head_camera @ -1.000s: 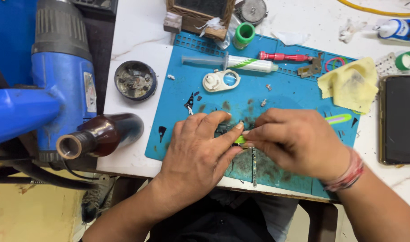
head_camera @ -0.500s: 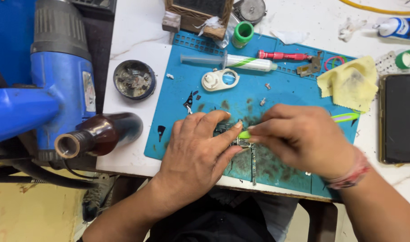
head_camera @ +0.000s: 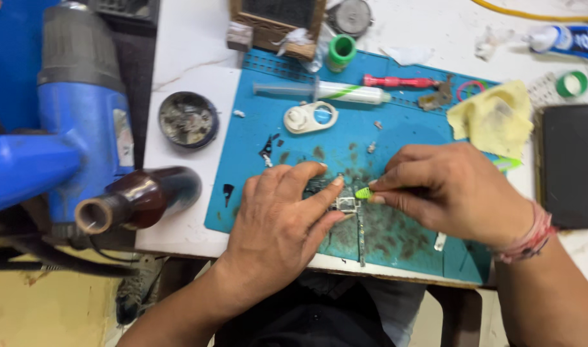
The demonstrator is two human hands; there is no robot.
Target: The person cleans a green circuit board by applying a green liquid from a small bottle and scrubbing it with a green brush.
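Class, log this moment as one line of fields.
left hand: pins small circuit board | right hand: pinches green-tipped tool at board | surface: blue mat | nearby: syringe, heat gun

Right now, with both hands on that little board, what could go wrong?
The green tool in the right hand could slip off the small board and nick the left hand, whose fingers pin it close by.

Loose screws on the blue mat could be swept off by a wrist.

The heat gun overhangs the table's left edge; a bumped elbow might tip it.
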